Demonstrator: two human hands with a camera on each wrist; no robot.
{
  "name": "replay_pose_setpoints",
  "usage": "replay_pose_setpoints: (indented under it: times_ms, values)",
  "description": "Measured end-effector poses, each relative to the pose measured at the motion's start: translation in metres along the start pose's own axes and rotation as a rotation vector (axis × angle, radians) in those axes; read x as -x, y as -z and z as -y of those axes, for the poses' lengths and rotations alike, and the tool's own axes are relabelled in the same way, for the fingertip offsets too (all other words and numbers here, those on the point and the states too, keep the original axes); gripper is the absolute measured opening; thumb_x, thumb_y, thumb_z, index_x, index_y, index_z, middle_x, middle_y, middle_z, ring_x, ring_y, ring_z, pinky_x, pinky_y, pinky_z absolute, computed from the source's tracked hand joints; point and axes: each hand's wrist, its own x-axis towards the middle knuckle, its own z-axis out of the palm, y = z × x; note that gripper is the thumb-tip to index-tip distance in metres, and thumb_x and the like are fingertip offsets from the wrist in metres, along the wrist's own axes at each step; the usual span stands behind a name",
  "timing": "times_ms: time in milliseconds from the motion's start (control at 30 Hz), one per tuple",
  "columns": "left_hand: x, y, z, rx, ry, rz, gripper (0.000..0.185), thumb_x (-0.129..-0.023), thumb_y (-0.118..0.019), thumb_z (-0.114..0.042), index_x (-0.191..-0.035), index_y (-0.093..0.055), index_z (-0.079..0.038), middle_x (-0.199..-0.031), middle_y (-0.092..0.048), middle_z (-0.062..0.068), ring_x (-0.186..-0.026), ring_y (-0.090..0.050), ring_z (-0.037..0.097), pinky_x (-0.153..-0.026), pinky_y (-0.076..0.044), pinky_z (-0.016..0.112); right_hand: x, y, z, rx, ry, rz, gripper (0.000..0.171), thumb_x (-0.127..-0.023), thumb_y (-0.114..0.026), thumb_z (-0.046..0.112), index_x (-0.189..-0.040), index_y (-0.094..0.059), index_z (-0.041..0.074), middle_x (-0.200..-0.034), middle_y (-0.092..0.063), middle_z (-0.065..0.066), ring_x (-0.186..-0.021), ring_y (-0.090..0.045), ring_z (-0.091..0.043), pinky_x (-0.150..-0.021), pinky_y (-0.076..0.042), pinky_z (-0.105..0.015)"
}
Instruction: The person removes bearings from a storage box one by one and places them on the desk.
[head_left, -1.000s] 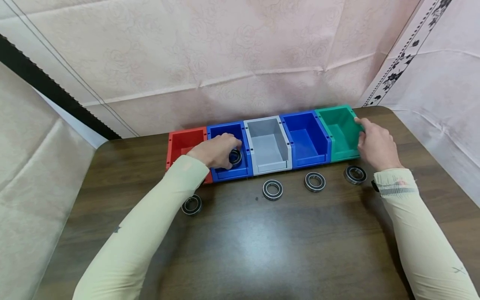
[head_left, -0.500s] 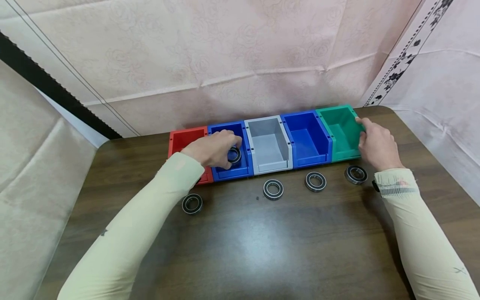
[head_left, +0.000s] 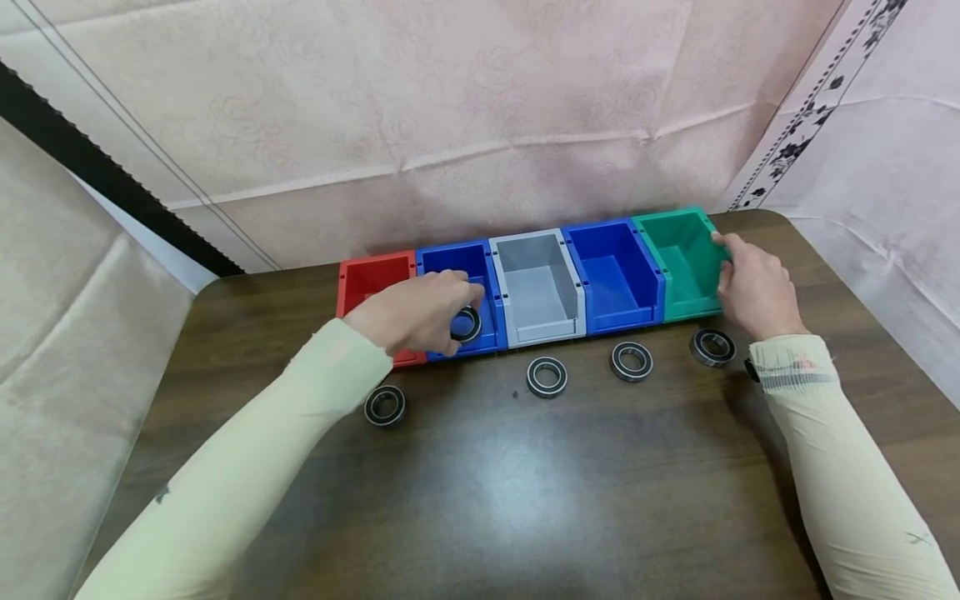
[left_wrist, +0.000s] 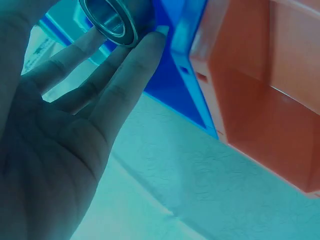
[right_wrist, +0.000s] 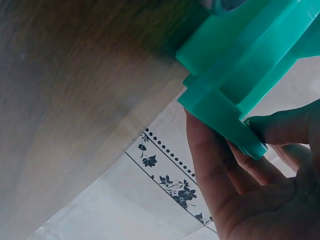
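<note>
My left hand (head_left: 420, 312) pinches a ball bearing (head_left: 467, 323) between thumb and fingers, over the front part of the left blue bin (head_left: 491, 321). In the left wrist view the bearing (left_wrist: 117, 22) stands tilted against the fingertips, beside the blue bin's wall. My right hand (head_left: 757, 287) grips the right side wall of the green bin (head_left: 686, 250) at the row's end. Its thumb and fingers sit on either side of that wall in the right wrist view, around the green edge (right_wrist: 220, 115).
A red bin (head_left: 367, 279), a grey bin (head_left: 536, 279) and another blue bin (head_left: 611, 275) complete the joined row. On the wooden table (head_left: 480, 483) in front lie bearings: one at left (head_left: 385, 406), others below the grey, blue and green bins. A cloth hangs behind.
My left hand has drawn back slightly toward the front left, bringing the bearing nearer the blue bin's front edge. My right hand stays on the green bin.
</note>
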Motion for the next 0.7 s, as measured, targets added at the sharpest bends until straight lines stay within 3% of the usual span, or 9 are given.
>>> replay_pose_setpoints:
  times_ms: [333, 567, 700]
  values:
    - [0.021, -0.005, -0.007, -0.027, -0.061, -0.042, 0.062, -0.081, -0.086, -0.026, -0.138, -0.062, -0.017, -0.135, -0.063, 0.010, -0.120, -0.064, 0.026, -0.091, -0.061, 0.042, 0.001, 0.001, 0.000, -0.001, 0.002, 0.010, 0.051, -0.106, -0.036, 0.011, -0.157, -0.037, 0.007, -0.143, -0.049, -0.037, -0.116, -0.052, -0.061, -0.090, -0.043, -0.076]
    - [0.031, -0.015, -0.005, -0.041, -0.058, -0.071, 0.060, -0.078, -0.088, -0.028, -0.132, -0.064, -0.017, -0.126, -0.066, 0.008, -0.108, -0.067, 0.023, -0.085, -0.062, 0.039, 0.001, 0.000, 0.000, 0.001, 0.003, 0.006, 0.050, -0.106, -0.036, 0.010, -0.156, -0.037, 0.007, -0.142, -0.049, -0.037, -0.115, -0.052, -0.061, -0.090, -0.043, -0.076]
    - [0.032, -0.022, -0.002, -0.011, -0.047, -0.059, 0.061, -0.078, -0.088, -0.028, -0.133, -0.064, -0.015, -0.126, -0.066, 0.009, -0.110, -0.066, 0.024, -0.086, -0.062, 0.039, 0.001, 0.000, 0.000, -0.001, 0.002, 0.003, 0.050, -0.106, -0.036, 0.011, -0.156, -0.037, 0.007, -0.142, -0.049, -0.037, -0.115, -0.052, -0.061, -0.091, -0.043, -0.076]
